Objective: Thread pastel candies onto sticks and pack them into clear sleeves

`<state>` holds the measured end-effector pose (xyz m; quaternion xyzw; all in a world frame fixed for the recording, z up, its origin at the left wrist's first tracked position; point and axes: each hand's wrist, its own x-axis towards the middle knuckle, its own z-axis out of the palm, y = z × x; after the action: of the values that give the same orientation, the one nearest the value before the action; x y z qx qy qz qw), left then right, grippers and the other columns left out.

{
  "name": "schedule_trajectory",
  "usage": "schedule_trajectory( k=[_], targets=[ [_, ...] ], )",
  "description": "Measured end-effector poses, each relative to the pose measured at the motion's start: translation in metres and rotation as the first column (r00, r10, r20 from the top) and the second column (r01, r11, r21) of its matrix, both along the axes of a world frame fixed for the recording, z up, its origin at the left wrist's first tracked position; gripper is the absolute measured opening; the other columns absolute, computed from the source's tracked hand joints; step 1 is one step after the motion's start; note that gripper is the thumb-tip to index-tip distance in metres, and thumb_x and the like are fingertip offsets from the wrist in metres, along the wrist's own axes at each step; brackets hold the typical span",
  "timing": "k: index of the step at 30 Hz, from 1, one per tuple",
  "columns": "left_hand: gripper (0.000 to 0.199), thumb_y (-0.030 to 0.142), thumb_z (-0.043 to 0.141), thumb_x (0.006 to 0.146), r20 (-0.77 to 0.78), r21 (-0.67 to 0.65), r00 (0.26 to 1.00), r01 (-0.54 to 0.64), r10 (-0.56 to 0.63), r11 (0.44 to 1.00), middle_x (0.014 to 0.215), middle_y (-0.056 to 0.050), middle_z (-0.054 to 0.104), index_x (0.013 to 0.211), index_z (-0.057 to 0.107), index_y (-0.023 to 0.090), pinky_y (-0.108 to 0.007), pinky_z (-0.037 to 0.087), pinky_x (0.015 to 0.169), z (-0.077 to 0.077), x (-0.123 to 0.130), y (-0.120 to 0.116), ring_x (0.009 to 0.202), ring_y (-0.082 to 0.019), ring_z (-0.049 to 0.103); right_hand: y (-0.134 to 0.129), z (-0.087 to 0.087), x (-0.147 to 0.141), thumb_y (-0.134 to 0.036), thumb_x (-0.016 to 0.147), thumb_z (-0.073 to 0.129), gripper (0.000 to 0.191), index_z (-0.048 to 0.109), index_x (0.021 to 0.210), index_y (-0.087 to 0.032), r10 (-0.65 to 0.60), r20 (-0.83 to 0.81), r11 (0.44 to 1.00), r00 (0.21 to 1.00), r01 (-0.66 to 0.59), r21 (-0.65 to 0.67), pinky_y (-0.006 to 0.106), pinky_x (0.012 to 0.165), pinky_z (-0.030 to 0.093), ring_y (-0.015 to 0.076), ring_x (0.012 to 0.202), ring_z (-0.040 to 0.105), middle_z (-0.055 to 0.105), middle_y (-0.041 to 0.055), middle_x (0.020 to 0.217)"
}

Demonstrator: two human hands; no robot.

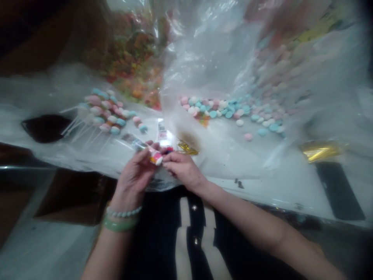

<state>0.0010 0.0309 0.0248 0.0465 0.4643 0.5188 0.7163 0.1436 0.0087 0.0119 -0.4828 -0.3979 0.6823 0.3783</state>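
Observation:
My left hand point(136, 169) is closed around a candy skewer in a clear printed wrapper point(156, 157), its pink and white end facing right. Against that end, the fingertips of my right hand point(185, 169) are pinched together; what they grip, if anything, is too small and blurred to name. Just behind the fingers lie gold twist ties point(186, 147) and a shiny printed wrapper point(163, 132). To the left, a pile of candy skewers point(106, 111) in pink, blue and white rests with its white sticks pointing toward me.
Loose pastel candies point(221, 107) spread across the plastic sheeting point(215, 151) at centre and right. Orange and green gummy candies point(136, 70) fill a clear bag behind. At right are a gold bundle point(320, 151) and a dark flat rectangle point(339, 190). A cardboard box point(72, 198) stands below left.

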Motion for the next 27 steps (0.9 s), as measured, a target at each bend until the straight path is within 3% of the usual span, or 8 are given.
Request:
schedule_trajectory(
  k=[3,7,14,20,23,27],
  targets=[
    [0.014,0.018,0.056,0.094,0.015,-0.025,0.992,-0.121,0.122,0.992,0.091,-0.011,0.072,0.094,0.068,0.011,-0.043,0.057,0.09,0.005,-0.003,0.003,0.089,-0.023,0.07,0.0,0.002,0.0,-0.021,0.074,0.059,0.007,0.06,0.068,-0.019,0.053,0.064,0.998,0.997,-0.054,0.014,0.023,0.057,0.033,0.0102,0.054,0.04,0.048,-0.0066,0.055],
    [0.031,0.027,0.047,0.101,0.01,-0.092,0.987,-0.161,0.163,0.983,0.072,-0.007,0.068,0.083,0.066,0.011,-0.044,0.057,0.088,0.006,0.002,0.004,0.077,-0.022,0.07,0.0,0.006,-0.002,-0.027,0.079,0.063,0.015,0.058,0.067,-0.019,0.071,0.108,0.996,0.992,-0.077,0.047,0.023,0.058,0.032,0.011,0.059,0.041,0.048,-0.0059,0.059],
    [0.039,0.037,0.044,0.101,0.075,-0.032,0.993,-0.086,0.088,0.996,0.073,-0.007,0.066,0.078,0.064,0.013,-0.04,0.059,0.082,0.006,0.011,0.001,0.079,-0.021,0.068,0.005,-0.006,0.002,-0.026,0.079,0.07,0.019,0.063,0.063,-0.019,0.035,0.286,0.994,0.958,-0.064,0.092,0.025,0.066,0.035,0.0127,0.068,0.049,0.054,-0.0044,0.063],
    [0.031,0.03,0.051,0.099,-0.044,0.063,0.998,-0.045,0.048,0.997,0.072,-0.005,0.064,0.077,0.065,0.013,-0.028,0.057,0.074,0.002,0.017,-0.004,0.071,-0.016,0.065,0.006,-0.011,-0.002,-0.034,0.082,0.071,0.025,0.064,0.062,-0.02,0.029,0.374,0.996,0.927,-0.058,0.066,0.026,0.069,0.036,0.0156,0.074,0.053,0.058,-0.0025,0.066],
    [0.034,0.028,0.047,0.101,-0.005,0.019,0.998,-0.056,0.056,0.998,0.068,-0.004,0.062,0.076,0.064,0.013,-0.026,0.057,0.073,0.001,0.015,-0.002,0.067,-0.014,0.063,0.002,-0.005,-0.004,-0.042,0.086,0.067,0.03,0.064,0.064,-0.021,0.013,0.395,0.991,0.919,-0.064,0.117,0.026,0.069,0.035,0.0157,0.075,0.053,0.06,-0.0016,0.071],
    [0.035,0.03,0.041,0.103,0.023,-0.043,0.993,-0.115,0.116,0.992,0.072,-0.005,0.064,0.083,0.064,0.013,-0.032,0.058,0.076,0.001,0.001,0.005,0.07,-0.016,0.066,-0.004,0.001,0.002,-0.028,0.087,0.06,0.017,0.064,0.073,-0.021,0.075,0.314,0.984,0.946,-0.122,0.131,0.025,0.069,0.037,0.014,0.072,0.053,0.059,-0.0034,0.071]
  ],
)
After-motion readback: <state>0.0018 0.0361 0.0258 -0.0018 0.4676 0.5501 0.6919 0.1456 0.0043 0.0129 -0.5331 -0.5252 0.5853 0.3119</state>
